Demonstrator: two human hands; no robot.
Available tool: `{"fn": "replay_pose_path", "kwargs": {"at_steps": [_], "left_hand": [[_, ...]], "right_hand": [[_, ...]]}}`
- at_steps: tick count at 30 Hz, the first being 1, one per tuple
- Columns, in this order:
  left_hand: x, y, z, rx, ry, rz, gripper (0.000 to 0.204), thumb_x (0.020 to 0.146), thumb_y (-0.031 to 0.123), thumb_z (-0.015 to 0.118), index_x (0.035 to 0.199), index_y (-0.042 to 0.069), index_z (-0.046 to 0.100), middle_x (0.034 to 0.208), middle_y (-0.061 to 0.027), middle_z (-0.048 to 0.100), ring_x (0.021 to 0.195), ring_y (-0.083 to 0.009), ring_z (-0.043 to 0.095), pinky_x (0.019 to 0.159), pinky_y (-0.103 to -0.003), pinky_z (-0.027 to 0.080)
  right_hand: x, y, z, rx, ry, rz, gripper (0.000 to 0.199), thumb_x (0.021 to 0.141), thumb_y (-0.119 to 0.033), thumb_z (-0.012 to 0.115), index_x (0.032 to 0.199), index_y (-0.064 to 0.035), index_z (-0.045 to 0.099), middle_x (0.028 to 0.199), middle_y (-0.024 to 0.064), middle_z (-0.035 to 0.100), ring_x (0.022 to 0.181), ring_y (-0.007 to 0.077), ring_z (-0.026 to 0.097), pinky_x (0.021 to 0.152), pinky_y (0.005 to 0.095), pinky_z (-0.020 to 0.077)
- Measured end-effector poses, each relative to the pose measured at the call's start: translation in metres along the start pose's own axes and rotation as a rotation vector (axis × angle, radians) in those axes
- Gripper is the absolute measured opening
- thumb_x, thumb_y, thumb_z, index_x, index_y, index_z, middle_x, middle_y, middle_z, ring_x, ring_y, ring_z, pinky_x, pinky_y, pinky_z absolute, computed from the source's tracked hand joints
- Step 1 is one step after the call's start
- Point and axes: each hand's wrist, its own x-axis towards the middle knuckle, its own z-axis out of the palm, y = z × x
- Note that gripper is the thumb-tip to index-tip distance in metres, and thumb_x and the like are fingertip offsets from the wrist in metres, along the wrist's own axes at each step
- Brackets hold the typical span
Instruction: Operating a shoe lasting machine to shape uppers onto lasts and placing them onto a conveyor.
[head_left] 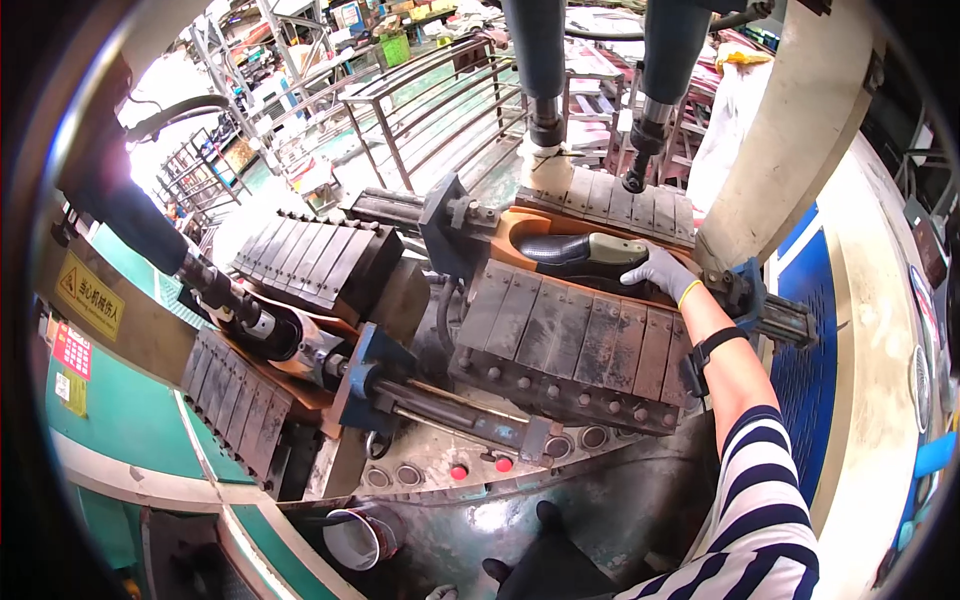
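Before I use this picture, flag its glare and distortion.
Head view: pale flare washes over the dark blue cylinder at left; light glints off the glossy grey-green floor; straight edges bow toward the border; white-gloved right hand looks fairly sharp.

From here the shoe has a dark sheen; the glove is matt cloth, the near plates scuffed metal.

The shoe is black and grey-green, the sleeve navy-and-white striped, the buttons red.
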Motion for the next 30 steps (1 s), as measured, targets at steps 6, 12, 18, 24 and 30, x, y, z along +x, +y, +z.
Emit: {"fn": "replay_pose_path", "kwargs": {"at_steps": [6, 12, 18, 24, 30], "left_hand": [[-0.004, -0.008, 0.009, -0.067, -0.030, -0.085, 0.032, 0.096, 0.022, 0.057, 0.118, 0.002, 0.065, 0.119, -0.0188, 0.066, 0.112, -0.0282, 0.062, 0.099, -0.034, 0.046], [-0.006, -0.015, -0.008, -0.100, -0.181, -0.324, 0.035, 0.096, 0.023, 0.053, 0.119, -0.001, 0.064, 0.121, -0.0185, 0.066, 0.115, -0.0297, 0.060, 0.098, -0.036, 0.046], [-0.008, 0.014, -0.026, 0.034, -0.086, -0.107, 0.037, 0.095, 0.023, 0.057, 0.122, -0.002, 0.063, 0.121, -0.0163, 0.066, 0.113, -0.0251, 0.060, 0.098, -0.034, 0.046], [-0.022, 0.080, -0.034, 0.088, -0.003, 0.076, 0.031, 0.093, 0.020, 0.059, 0.115, 0.000, 0.065, 0.116, -0.0185, 0.067, 0.109, -0.0303, 0.061, 0.098, -0.036, 0.047], [-0.039, 0.111, -0.139, 0.455, 0.882, 0.491, 0.022, 0.092, 0.004, 0.056, 0.111, -0.005, 0.060, 0.113, -0.0208, 0.061, 0.108, -0.0352, 0.057, 0.100, -0.042, 0.043]], "right_hand": [[0.006, -0.003, -0.001, -0.084, -0.100, 0.059, 0.081, 0.057, -0.008, 0.090, 0.131, -0.0045, 0.056, 0.123, 0.0065, 0.064, 0.117, 0.0194, 0.055, 0.104, 0.0328, 0.0402], [-0.005, -0.027, -0.003, -0.222, -0.170, -0.039, 0.078, 0.061, -0.018, 0.090, 0.130, -0.0032, 0.057, 0.124, 0.0121, 0.064, 0.118, 0.0242, 0.056, 0.103, 0.0340, 0.0414], [0.000, -0.046, -0.011, -0.331, -0.099, -0.054, 0.076, 0.059, -0.019, 0.090, 0.127, -0.0049, 0.059, 0.123, 0.0142, 0.064, 0.120, 0.0300, 0.056, 0.103, 0.0367, 0.0417], [0.002, -0.057, -0.016, -0.424, -0.154, -0.025, 0.080, 0.061, -0.027, 0.088, 0.130, -0.0042, 0.056, 0.127, 0.0156, 0.059, 0.122, 0.0307, 0.053, 0.106, 0.0374, 0.0392], [-0.091, -0.131, -0.003, -0.522, 0.575, -0.126, 0.051, 0.079, -0.035, 0.074, 0.117, -0.0027, 0.062, 0.108, 0.0193, 0.068, 0.103, 0.0341, 0.065, 0.088, 0.0397, 0.0497]]}}
